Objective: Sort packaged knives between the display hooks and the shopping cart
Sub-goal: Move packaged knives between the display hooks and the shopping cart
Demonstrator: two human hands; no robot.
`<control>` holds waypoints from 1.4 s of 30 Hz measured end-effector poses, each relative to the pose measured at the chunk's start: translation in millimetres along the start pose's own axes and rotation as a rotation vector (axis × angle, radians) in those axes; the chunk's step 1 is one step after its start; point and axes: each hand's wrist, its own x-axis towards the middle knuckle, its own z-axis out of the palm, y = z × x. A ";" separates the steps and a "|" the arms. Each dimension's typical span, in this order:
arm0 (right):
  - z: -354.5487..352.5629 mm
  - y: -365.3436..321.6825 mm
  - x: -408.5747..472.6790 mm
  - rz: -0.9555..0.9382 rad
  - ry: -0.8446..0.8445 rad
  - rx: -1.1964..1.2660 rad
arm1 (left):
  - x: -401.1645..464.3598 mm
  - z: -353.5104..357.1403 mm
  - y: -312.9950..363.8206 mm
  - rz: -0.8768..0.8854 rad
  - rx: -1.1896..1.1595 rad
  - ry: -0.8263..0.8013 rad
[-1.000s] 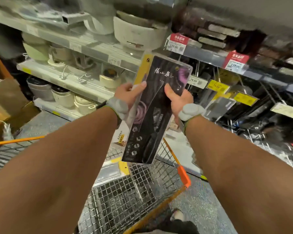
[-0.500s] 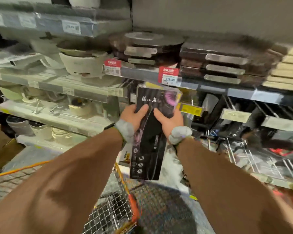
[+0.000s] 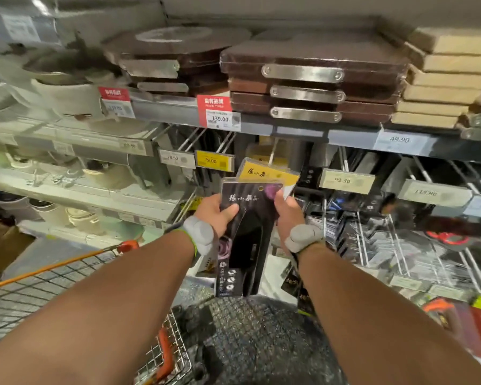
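1. The left hand [image 3: 215,213] grips the left edge of a long black packaged knife with purple flower art [image 3: 245,240]. Its thumb lies flat across the front, and the other fingers are hidden behind the pack.
2. The right hand [image 3: 286,215] pinches the right edge of the same pack near the top. Its fingertips are hidden behind the pack too.
3. The pack hangs upright in the air in front of the display hooks, held between both hands. Its small hang hole is near the top edge.
4. Just behind the top of the pack is a yellow-topped knife pack [image 3: 267,173]. It seems to hang on a thin metal display hook [image 3: 274,151], but the blur makes that hard to tell.
5. Both wrists wear grey padded wrist bands [image 3: 199,234].
6. The orange-rimmed wire shopping cart [image 3: 53,276] sits at the lower left. The arms cover much of it and the picture edge cuts it off.
7. On the shelf above lie dark brown chopping boards with metal handles [image 3: 311,79].
8. A red and white price tag [image 3: 218,112] reads 139.00.
9. More packs hang on the right, too blurry to make out.
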 end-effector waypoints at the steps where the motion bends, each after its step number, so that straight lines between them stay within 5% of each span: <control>1: -0.7 4.4 -0.3 0.025 -0.014 0.028 | -0.7 -1.5 -1.6 0.000 0.017 -0.008; 4: -15.4 17.7 2.0 0.151 -0.024 0.123 | 7.1 2.2 -8.7 0.003 0.084 -0.068; 15: -53.0 54.6 30.6 0.103 0.064 -0.154 | 27.2 17.2 -15.7 -0.010 0.270 -0.202; 27: -53.6 62.4 46.7 0.045 0.095 -0.182 | 63.4 39.9 11.7 0.037 0.853 -0.392; 42: -48.2 43.7 60.0 -0.049 0.062 -0.144 | 44.1 35.1 3.9 0.122 0.833 -0.235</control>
